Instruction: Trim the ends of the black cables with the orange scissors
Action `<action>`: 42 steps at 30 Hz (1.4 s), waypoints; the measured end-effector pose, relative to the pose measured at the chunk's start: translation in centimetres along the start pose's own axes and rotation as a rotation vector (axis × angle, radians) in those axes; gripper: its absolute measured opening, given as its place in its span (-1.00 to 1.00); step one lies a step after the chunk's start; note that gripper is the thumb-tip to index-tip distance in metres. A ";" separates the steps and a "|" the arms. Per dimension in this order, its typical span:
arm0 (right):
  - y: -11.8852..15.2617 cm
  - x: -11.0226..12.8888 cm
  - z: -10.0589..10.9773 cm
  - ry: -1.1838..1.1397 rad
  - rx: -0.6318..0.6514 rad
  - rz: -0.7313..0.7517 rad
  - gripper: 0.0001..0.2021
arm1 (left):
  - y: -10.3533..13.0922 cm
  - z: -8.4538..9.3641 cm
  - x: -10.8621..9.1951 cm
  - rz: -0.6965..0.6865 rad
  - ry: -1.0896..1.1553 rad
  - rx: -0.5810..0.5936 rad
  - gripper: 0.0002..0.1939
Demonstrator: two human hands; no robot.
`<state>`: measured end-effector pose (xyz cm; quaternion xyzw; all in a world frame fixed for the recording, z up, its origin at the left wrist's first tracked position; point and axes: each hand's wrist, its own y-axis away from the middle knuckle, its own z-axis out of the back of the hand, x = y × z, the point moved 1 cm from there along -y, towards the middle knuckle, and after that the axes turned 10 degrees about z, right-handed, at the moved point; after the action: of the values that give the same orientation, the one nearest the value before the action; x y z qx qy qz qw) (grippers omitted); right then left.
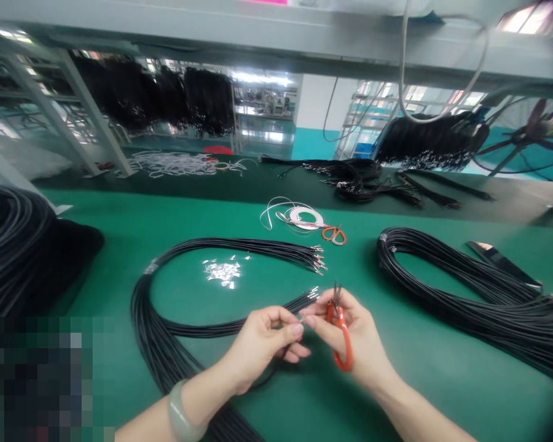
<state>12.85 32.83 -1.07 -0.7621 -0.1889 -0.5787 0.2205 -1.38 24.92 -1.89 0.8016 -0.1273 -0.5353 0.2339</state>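
A small pale piece [303, 320] is pinched between thumb and forefinger of the left hand [265, 341], above the green table [203, 212]. It is possibly the tip of a black cable, but it is too small and blurred to be identified with confidence. The right hand [357, 331] is curled around the orange-handled scissors [347, 353], whose blades point away from the wearer; its thumb and forefinger are brought up to the same piece. Whether the piece is gripped or only touched by them cannot be told.

Just beyond the hands, the bare ends of the looped cable bundle [141, 307] are seen in two groups. Clear scraps [223, 272] are scattered within the loop. Farther off, a white coil [306, 216] is placed beside a second pair of scissors [334, 235]. A further cable bundle [419, 282] is laid to the right.

Risks, as judged: the piece could be dropped if the pinch is loosened, since little of it is held, and could then be lost among the scraps. Skin or a neighbouring cable could be nicked by the blades if the right wrist is turned, as the scissors are kept in the working hand. Ends could be mixed if the nearer group is brushed.
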 end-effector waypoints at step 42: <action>-11.0 -6.5 -7.2 0.496 0.321 0.257 -0.81 | 0.9 1.0 -0.8 -0.091 -0.034 -0.041 -0.71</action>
<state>-0.58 37.79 -4.41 -0.5708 -0.1205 -0.6769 0.4488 -2.62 24.26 -1.12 0.7925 -0.0837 -0.5614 0.2232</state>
